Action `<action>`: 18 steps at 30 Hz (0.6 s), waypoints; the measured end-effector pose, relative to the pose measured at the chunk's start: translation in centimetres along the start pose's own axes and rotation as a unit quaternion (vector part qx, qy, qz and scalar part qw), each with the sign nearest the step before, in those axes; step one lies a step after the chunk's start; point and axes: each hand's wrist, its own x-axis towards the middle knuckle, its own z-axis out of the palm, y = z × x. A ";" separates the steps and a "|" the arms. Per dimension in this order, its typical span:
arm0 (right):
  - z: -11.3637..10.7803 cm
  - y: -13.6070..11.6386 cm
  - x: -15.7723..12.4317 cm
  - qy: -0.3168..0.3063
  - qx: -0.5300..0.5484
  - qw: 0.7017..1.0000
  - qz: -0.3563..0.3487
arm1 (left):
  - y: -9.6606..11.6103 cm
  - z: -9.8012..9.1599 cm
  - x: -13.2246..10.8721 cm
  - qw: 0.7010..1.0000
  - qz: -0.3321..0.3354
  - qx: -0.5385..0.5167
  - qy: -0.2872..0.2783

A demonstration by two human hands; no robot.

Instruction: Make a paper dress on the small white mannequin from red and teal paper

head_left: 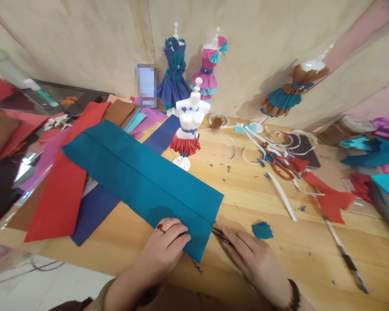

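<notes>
Head view, and the left hand [170, 242] rests on the teal cloth [149, 179] by the wooden surface's [251, 190] front edge; whether it pinches the fabric, I can't tell. Right hand [254, 255] is closed around dark snips [223, 236], tips right at the cloth's short end! That cloth slants across from the red strip [65, 185] near the surface's left edge, a white dress form [194, 113] standing just beyond, toward the back edge.

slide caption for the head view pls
Left hand on a teal strip, right hand holding dark snips at its end, small dress forms behind.
</notes>
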 end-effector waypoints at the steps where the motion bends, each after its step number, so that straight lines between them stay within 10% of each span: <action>1: 0.1 -0.1 0.1 0.002 -0.001 1.000 -0.003 | 0.0 0.0 0.0 1.000 0.002 0.000 0.000; 8: -0.6 0.0 -0.1 -0.092 0.165 0.967 0.173 | -0.2 0.4 -0.6 1.000 -0.002 0.015 -0.006; 15: -2.4 0.3 1.2 -0.296 0.467 0.673 0.492 | -0.3 0.4 -0.7 0.999 0.006 0.025 -0.024; 18: -2.2 0.2 2.0 -0.328 0.500 0.590 0.542 | -0.1 0.2 -0.6 0.999 0.009 0.021 -0.028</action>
